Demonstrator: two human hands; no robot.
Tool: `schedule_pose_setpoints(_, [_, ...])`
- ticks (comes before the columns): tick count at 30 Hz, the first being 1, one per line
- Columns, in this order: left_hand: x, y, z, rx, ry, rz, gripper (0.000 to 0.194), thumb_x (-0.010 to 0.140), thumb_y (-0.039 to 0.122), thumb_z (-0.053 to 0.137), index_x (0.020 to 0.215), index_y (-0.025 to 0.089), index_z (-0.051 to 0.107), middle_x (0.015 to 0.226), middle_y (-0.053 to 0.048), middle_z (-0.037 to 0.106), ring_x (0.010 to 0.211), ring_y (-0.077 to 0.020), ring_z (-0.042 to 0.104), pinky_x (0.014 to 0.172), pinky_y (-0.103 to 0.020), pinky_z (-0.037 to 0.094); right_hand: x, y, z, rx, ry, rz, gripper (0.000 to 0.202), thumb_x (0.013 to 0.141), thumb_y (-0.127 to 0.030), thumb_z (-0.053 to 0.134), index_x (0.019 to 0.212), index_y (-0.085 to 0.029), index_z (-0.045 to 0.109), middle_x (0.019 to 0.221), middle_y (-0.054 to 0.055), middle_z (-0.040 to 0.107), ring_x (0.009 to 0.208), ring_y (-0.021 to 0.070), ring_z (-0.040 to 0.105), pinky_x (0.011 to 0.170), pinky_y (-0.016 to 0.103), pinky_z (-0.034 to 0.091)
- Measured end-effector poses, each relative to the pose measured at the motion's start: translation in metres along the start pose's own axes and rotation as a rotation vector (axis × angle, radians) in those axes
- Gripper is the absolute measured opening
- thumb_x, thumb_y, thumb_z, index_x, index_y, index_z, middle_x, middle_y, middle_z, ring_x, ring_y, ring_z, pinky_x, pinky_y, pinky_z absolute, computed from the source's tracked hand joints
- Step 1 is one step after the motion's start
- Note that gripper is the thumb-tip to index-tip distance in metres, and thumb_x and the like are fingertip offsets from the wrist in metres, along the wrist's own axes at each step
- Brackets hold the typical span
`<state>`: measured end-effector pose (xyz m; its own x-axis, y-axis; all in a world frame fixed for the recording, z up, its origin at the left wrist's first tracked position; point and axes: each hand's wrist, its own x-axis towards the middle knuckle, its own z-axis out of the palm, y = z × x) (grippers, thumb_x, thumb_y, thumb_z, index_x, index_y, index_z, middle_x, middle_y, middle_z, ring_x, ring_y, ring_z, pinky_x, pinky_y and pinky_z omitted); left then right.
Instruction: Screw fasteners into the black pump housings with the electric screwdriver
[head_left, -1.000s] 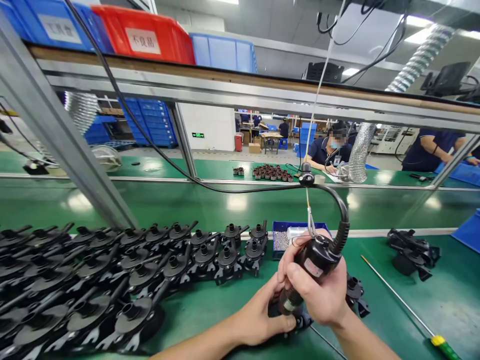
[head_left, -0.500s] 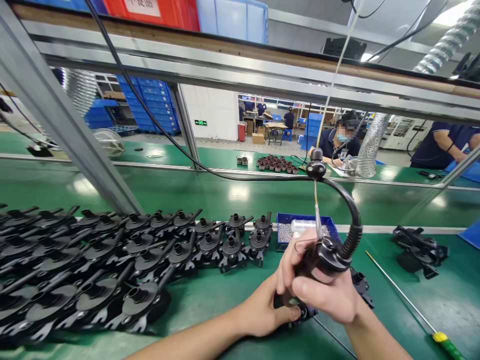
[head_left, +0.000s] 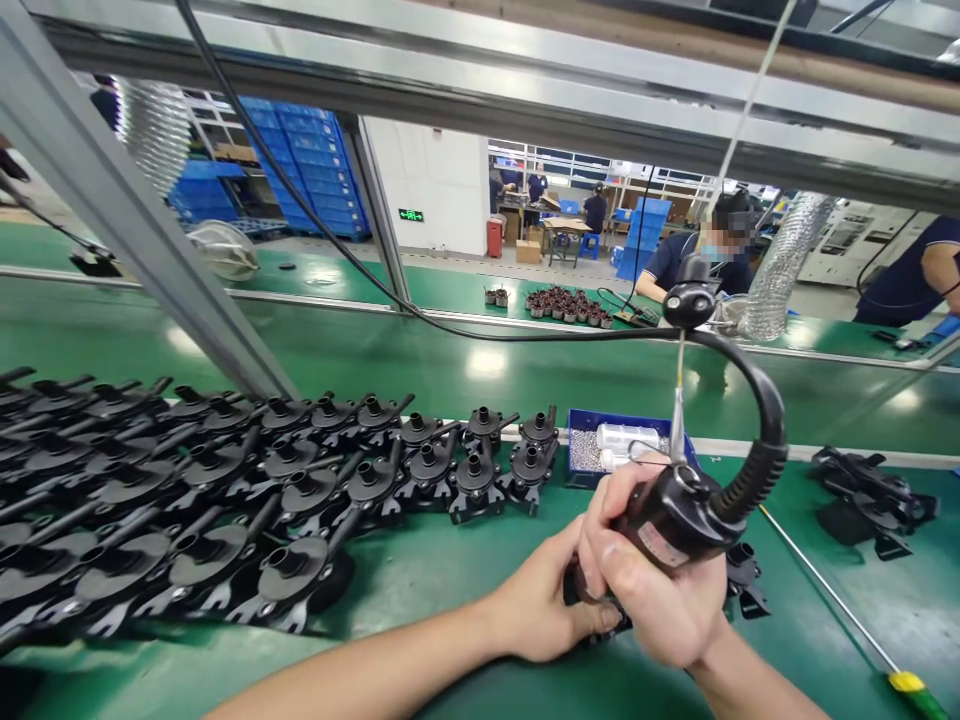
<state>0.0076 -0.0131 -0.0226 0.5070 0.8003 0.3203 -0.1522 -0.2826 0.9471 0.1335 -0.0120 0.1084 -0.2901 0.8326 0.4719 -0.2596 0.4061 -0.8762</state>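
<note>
My right hand [head_left: 656,590] is wrapped round a black electric screwdriver [head_left: 675,515], which hangs from a cord above and has a thick cable curving off its top. Below and to the left, my left hand [head_left: 551,600] grips a black plastic pump housing [head_left: 609,622] low over the green bench. Most of that housing is hidden by my hands, and so is the screwdriver's tip. Just behind them stands a blue tray [head_left: 585,470] with small metal screws and clear plastic containers [head_left: 628,437].
Rows of black pump housings [head_left: 296,570] cover the bench's left side. At right lie more black parts [head_left: 870,500] and a long screwdriver [head_left: 832,585] with a yellow-green handle. A metal post [head_left: 135,190] slants at left. A co-worker [head_left: 667,265] sits across the bench.
The view has tilted down and shifted left, so things appear farther right. My right hand and the electric screwdriver remain above the pump housing, which my left hand still grips.
</note>
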Motion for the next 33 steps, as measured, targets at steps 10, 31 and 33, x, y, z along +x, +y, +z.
schedule_pose_setpoints(10, [-0.004, 0.011, 0.002, -0.044, 0.049, -0.063, 0.079, 0.085, 0.029, 0.086, 0.154, 0.019, 0.05, 0.142, -0.014, 0.068, 0.139, -0.0389, 0.06, 0.124, -0.056, 0.046, 0.001, -0.001, 0.004, 0.107, 0.043, 0.024, 0.015, 0.08, -0.014, 0.07, 0.091, -0.024, 0.065, 0.069, -0.004, 0.058, 0.047, 0.014, 0.052, 0.045, 0.031, 0.043])
schedule_pose_setpoints(31, [-0.012, -0.002, -0.017, -0.085, 0.013, -0.204, 0.105, 0.082, 0.066, 0.088, 0.162, 0.027, 0.032, 0.125, -0.012, 0.065, 0.114, -0.0298, 0.065, 0.106, -0.048, 0.048, 0.027, -0.011, -0.047, 0.125, 0.072, -0.103, 0.01, 0.094, -0.02, 0.076, 0.099, -0.024, 0.068, 0.073, -0.001, 0.069, 0.067, 0.0197, 0.069, 0.064, 0.033, 0.055])
schedule_pose_setpoints(33, [-0.013, -0.004, -0.017, -0.101, 0.015, -0.2, 0.103, 0.083, 0.065, 0.088, 0.162, 0.028, 0.032, 0.126, -0.013, 0.066, 0.115, -0.03, 0.066, 0.105, -0.046, 0.048, 0.028, -0.012, -0.045, 0.123, 0.068, -0.095, 0.01, 0.093, -0.022, 0.077, 0.098, -0.024, 0.068, 0.073, -0.002, 0.068, 0.066, 0.0191, 0.069, 0.063, 0.031, 0.055])
